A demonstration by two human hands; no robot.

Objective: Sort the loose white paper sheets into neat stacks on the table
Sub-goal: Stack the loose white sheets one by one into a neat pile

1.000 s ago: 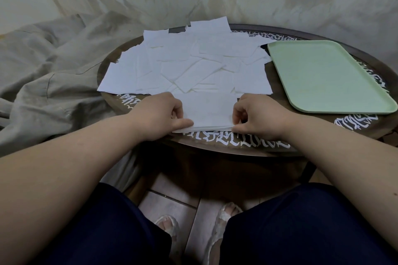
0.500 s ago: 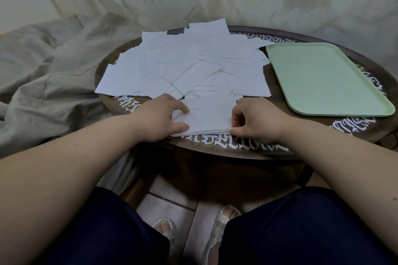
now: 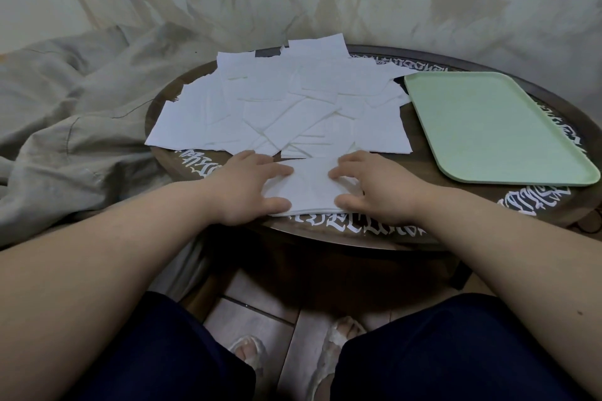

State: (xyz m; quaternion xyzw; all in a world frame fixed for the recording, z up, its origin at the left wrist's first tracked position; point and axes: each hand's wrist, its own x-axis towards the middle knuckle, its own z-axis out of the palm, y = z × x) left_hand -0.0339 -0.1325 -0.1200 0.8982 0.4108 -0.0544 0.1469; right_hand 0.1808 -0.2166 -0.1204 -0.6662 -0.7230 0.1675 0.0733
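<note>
Head view: the round table (image 3: 462,231) carries a big loose spread of white sheets (image 3: 277,107) across its far half, a green tray (image 3: 495,127) by the right edge. At the near edge, the small stack (image 3: 309,189) is now squared up, and the left hand (image 3: 247,185) and right hand (image 3: 374,182), pinching its sides a moment ago, flatten open and press it down — one pile looks settled.

I count two hands, left hand (image 3: 247,184) and right hand (image 3: 374,185), one small stack (image 3: 309,187), one green tray (image 3: 495,127), one round table (image 3: 358,231), and loose sheets (image 3: 286,107) too overlapped to number.
</note>
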